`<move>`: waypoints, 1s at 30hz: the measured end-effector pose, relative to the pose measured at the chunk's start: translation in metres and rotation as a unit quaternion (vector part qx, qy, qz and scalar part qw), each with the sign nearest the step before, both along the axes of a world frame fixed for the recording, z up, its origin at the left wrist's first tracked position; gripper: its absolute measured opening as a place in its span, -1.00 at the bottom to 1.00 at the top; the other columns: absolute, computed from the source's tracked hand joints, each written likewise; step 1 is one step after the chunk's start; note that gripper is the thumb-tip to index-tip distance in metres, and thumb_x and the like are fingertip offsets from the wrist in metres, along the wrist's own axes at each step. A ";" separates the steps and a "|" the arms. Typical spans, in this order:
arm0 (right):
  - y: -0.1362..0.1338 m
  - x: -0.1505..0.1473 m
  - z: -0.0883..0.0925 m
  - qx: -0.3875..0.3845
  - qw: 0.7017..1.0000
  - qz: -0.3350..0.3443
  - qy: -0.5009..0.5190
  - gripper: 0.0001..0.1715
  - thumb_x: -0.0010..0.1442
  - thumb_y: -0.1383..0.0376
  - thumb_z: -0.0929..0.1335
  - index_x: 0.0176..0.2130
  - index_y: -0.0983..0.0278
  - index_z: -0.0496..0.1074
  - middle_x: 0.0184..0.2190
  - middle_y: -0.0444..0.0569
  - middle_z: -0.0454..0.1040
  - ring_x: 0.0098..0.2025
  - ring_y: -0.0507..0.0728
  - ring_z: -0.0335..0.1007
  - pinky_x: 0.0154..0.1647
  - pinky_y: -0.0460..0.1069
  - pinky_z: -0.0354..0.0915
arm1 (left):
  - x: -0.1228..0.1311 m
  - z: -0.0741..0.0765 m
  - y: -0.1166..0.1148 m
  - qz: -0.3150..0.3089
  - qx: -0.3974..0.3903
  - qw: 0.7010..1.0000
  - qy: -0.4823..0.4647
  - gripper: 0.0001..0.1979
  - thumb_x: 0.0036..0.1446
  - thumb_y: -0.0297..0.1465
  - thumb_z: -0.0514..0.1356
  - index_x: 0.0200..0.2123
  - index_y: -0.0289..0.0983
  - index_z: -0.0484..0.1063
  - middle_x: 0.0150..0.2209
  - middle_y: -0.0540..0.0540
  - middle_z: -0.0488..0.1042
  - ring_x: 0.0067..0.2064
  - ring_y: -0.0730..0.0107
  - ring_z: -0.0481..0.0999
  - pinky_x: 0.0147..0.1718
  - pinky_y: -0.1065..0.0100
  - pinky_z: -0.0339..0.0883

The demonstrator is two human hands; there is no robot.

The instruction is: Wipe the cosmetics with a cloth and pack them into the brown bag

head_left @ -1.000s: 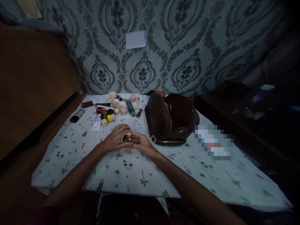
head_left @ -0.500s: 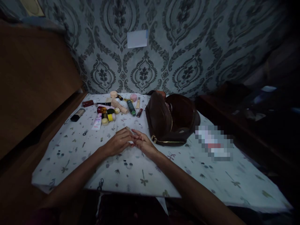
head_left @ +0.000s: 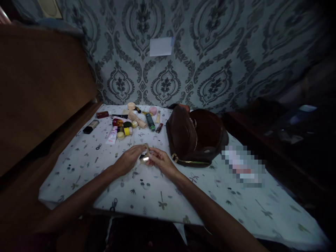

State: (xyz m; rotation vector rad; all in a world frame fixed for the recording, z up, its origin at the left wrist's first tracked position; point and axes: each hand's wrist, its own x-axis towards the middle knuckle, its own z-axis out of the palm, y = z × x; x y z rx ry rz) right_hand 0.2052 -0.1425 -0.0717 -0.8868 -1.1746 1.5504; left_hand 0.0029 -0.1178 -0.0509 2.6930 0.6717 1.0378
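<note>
Between my hands is a small gold-toned compact [head_left: 144, 159], standing open, with a dark part and a bright, mirror-like patch. My left hand [head_left: 129, 160] grips its left side, fingers curled over the top edge. Thumb and fingers of my right hand [head_left: 163, 164] pinch its right side. Both hands are just above the patterned tablecloth [head_left: 147, 199]. Beyond them, a pink-and-white tube [head_left: 112, 135], a yellow-banded jar [head_left: 126, 131], a small cream jar [head_left: 120, 135] and a green tube [head_left: 150, 121] lie in a loose group.
An open brown bag [head_left: 183, 136] with a gold zip stands right of my hands. Further right lies a blurred-out item [head_left: 244, 166]. A dark-capped bottle [head_left: 91, 126] is at the left. A wooden cabinet [head_left: 44, 87] borders the table, and patterned wallpaper [head_left: 210, 45] backs it.
The compact has been opened and its shiny inside now shows. My fingers have moved apart around it. The whole view has shifted slightly.
</note>
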 end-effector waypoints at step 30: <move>-0.001 0.001 -0.001 -0.022 0.998 0.008 0.052 -0.37 0.00 0.00 0.51 -0.03 0.27 0.43 -0.51 -0.13 0.55 -0.46 0.11 0.51 -0.35 0.01 0.40 | 0.001 -0.013 -0.041 0.132 0.057 0.980 0.139 -0.37 0.28 -0.59 -0.09 0.39 -0.30 -0.14 0.29 -0.35 0.24 0.32 0.08 0.23 0.14 0.01 0.35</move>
